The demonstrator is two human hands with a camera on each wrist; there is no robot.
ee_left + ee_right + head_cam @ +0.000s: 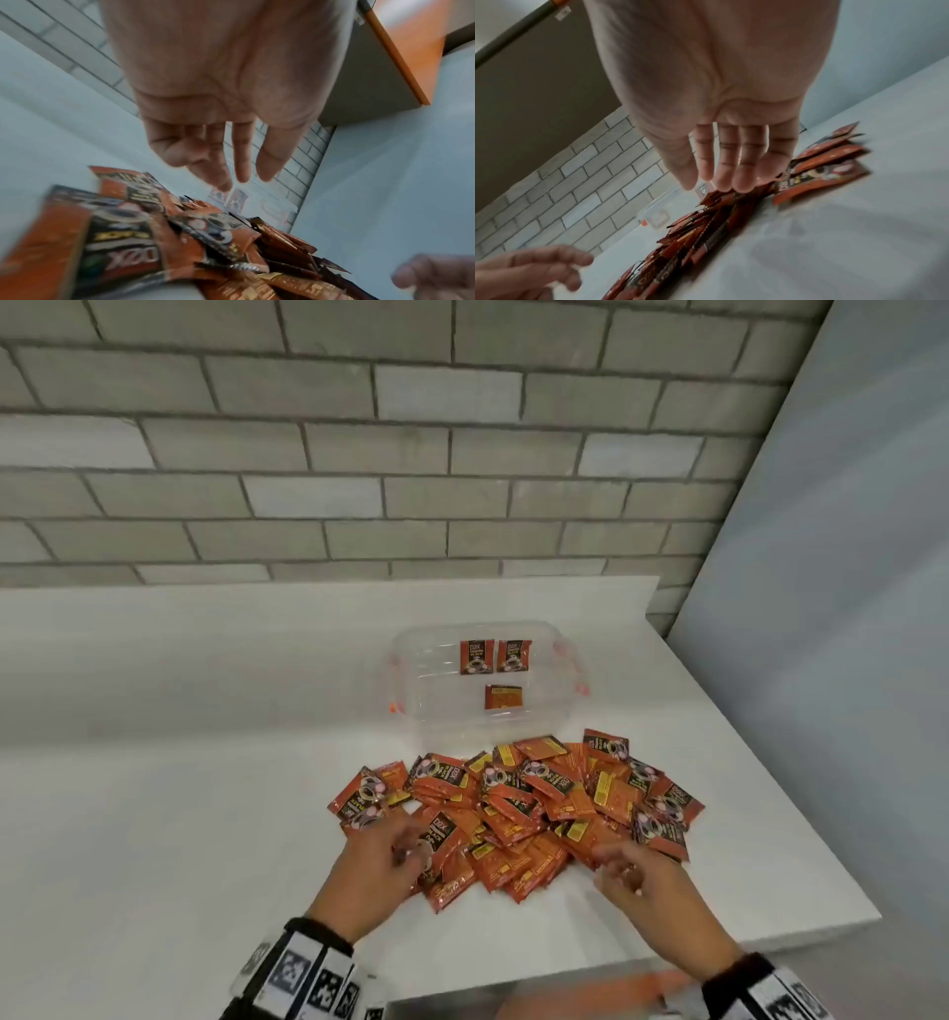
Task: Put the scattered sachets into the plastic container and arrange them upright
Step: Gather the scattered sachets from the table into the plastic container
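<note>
Hovering loose-fingered and empty, your left hand [377,857] and right hand [639,878] bracket the sachets [518,801], heaped at twelve o'clock from both; the plastic container [411,706] lies beyond, its long axis crosswise, neither hand clearly nearer.

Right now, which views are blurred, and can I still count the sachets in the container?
Head view: both hands smeared, left hand and right hand; three sachets inside the clear plastic container read sharp. Left wrist view: pile streaked. Right wrist view: pile also blurred, container hazy.
</note>
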